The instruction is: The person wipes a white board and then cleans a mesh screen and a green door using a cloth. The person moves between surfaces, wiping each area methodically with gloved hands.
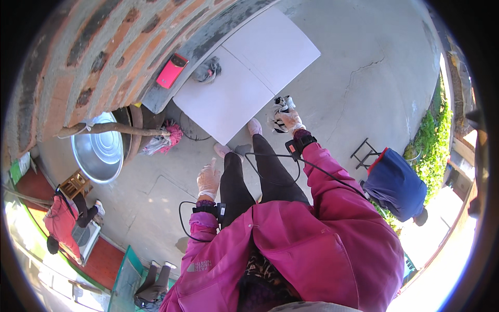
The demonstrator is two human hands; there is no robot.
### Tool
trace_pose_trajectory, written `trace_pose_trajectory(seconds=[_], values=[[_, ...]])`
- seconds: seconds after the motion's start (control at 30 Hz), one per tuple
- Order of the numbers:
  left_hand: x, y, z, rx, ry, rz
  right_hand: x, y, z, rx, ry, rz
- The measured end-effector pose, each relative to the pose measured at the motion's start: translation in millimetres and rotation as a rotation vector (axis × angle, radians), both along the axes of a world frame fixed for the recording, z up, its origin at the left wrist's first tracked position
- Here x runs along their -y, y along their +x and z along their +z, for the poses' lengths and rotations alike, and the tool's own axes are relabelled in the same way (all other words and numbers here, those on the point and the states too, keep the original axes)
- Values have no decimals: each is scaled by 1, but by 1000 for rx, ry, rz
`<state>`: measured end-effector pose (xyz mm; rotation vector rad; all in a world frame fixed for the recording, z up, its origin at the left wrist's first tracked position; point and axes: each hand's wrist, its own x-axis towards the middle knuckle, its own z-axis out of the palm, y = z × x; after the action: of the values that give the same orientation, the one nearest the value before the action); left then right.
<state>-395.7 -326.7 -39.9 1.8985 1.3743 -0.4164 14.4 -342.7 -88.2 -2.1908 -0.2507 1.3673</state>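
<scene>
My right hand (290, 120), in a clear plastic glove, grips a crumpled black-and-white bundle (279, 125), which looks like cloth or a plastic bag. It hangs just off the near right edge of a white tabletop (249, 93) with a seam across its middle. Lower and further left, my left hand (208, 178) hangs beside my left leg, gloved too and with nothing in it; its fingers are partly spread. Towards the wall side of the tabletop lies a grey see-through plastic bag (207, 71) with something inside that I cannot make out.
A pink box (172, 71) rests on the ledge by the brick wall (97, 50). Left are a large metal basin (97, 150) and a mop (171, 134) with a wooden handle. Other people (62, 218) sit or stand around the concrete yard, one person (397, 183) beside a folding stool (365, 153).
</scene>
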Motion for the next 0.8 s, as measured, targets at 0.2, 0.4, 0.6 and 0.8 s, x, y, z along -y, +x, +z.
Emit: trace_pose_trajectory(seconds=[0.2, 0.4, 0.6, 0.8], values=[[-46, 43, 29, 34, 133, -108, 63, 57, 17, -235, 44, -239], [-87, 110, 63, 111, 216, -188, 96, 89, 52, -244, 13, -467], [-112, 170, 81, 281, 251, -364, 124, 99, 106, -9, 64, -363], [-131, 206, 94, 301, 284, -429, 169, 91, 134, -5, 190, -627]])
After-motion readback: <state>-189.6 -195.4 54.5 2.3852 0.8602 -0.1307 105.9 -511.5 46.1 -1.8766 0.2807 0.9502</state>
